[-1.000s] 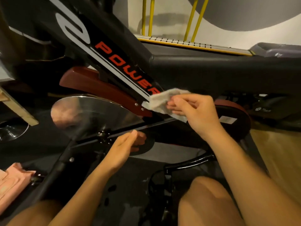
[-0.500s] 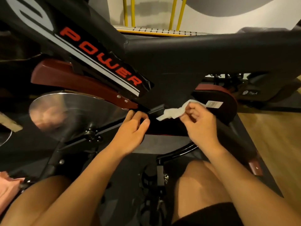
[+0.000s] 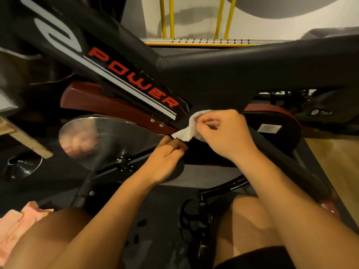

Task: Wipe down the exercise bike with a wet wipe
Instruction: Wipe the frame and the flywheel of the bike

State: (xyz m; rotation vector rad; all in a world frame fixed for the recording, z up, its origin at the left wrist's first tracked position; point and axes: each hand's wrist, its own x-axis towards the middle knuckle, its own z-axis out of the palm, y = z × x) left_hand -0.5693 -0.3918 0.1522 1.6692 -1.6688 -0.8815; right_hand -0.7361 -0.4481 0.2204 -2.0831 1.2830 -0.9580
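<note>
Fingers (image 3: 204, 124) of the right hand (image 3: 223, 133) pinch a crumpled white wet wipe (image 3: 184, 130) beneath the black red-lettered bike frame (image 3: 136, 84); spread flatter, it should clean better.

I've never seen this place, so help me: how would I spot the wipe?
Find the black bike frame with red POWER lettering and follow the letters down to their lower end. There the right hand pinches the wipe: crumpled and white against hard black and dark red parts.

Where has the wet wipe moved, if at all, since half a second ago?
Yes. The wet wipe went up and left, back to the lower end of the POWER lettering.
</note>
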